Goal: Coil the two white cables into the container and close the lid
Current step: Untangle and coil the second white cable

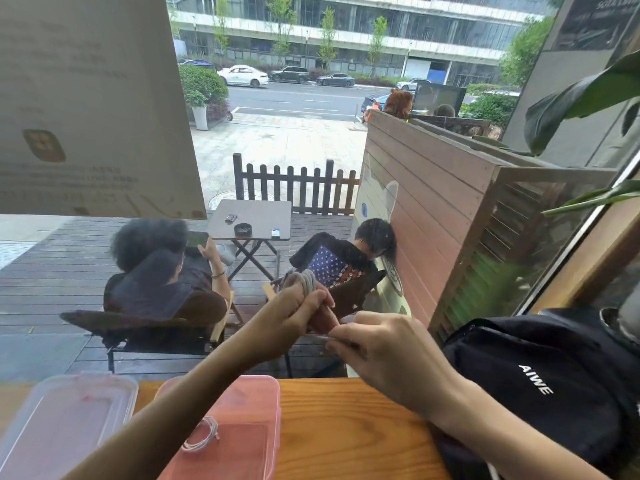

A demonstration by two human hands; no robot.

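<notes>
While one coiled white cable (pixel 202 435) already lies in the pink container (pixel 242 441) at lower centre, the left hand (pixel 291 311) clenches the second cable's loops (pixel 306 282) at mid-frame, the right hand (pixel 388 355) pinching its tail; next, lowering that coil in beside the first, then fitting the lid (pixel 65 420) lying on the desk (pixel 346 431) at lower left.

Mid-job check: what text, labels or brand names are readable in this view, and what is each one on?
"AIWE": white letters on the black bag.
Poster on the window, upper left: lines of print seen from the back, too faint to read.
Dark sign, upper right: pale lettering, too blurred to read.
Container and lid: no text visible.
</notes>
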